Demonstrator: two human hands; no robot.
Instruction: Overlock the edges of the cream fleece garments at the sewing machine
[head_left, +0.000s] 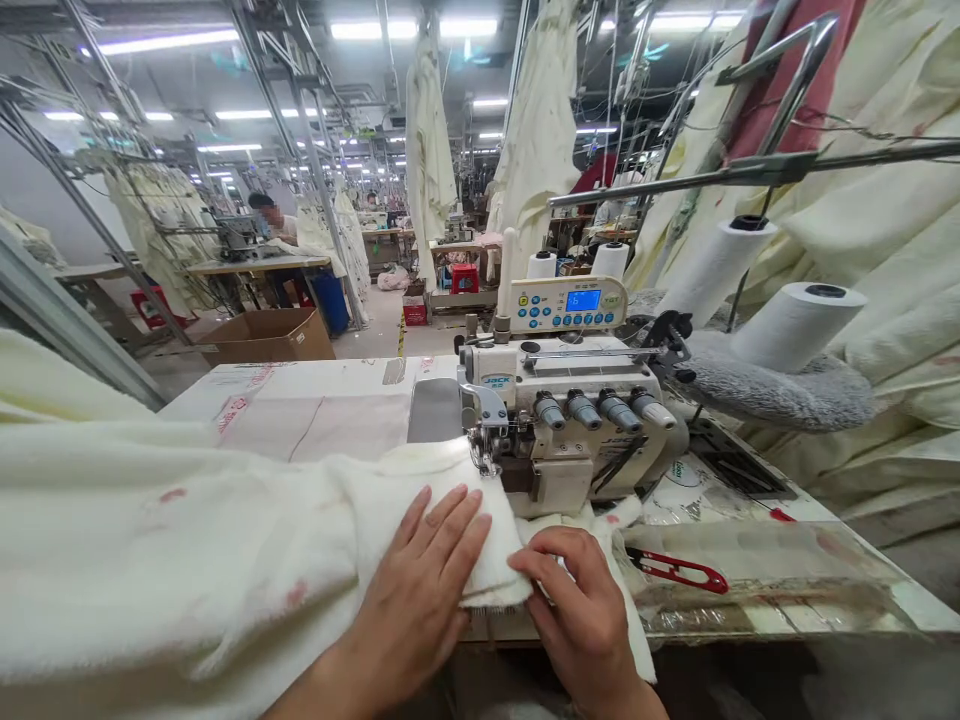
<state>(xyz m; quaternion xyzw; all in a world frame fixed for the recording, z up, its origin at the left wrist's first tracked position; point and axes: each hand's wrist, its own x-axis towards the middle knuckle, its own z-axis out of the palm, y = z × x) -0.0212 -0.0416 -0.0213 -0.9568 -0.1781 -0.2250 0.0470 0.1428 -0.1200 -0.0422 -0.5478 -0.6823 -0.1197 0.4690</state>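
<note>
A cream plush fabric (pixel 247 540) with faint reddish marks spreads over the left of the table and runs up to the needle area of a white overlock sewing machine (pixel 570 420). My left hand (pixel 424 585) lies flat on the fabric just in front of the presser foot, fingers stretched out. At the fabric's right edge, my right hand (pixel 577 600) pinches the cloth between thumb and fingers. More of the cream cloth passes beneath and behind the right hand. The needle itself is too small to make out.
Red thread snips (pixel 679 570) lie right of my right hand. Thread cones (pixel 795 325) stand behind the machine, under a metal rail (pixel 750 172). A cardboard box (pixel 266 335) sits on the floor beyond the table. Cream garments hang at right, and another person (pixel 274 220) sits at far left.
</note>
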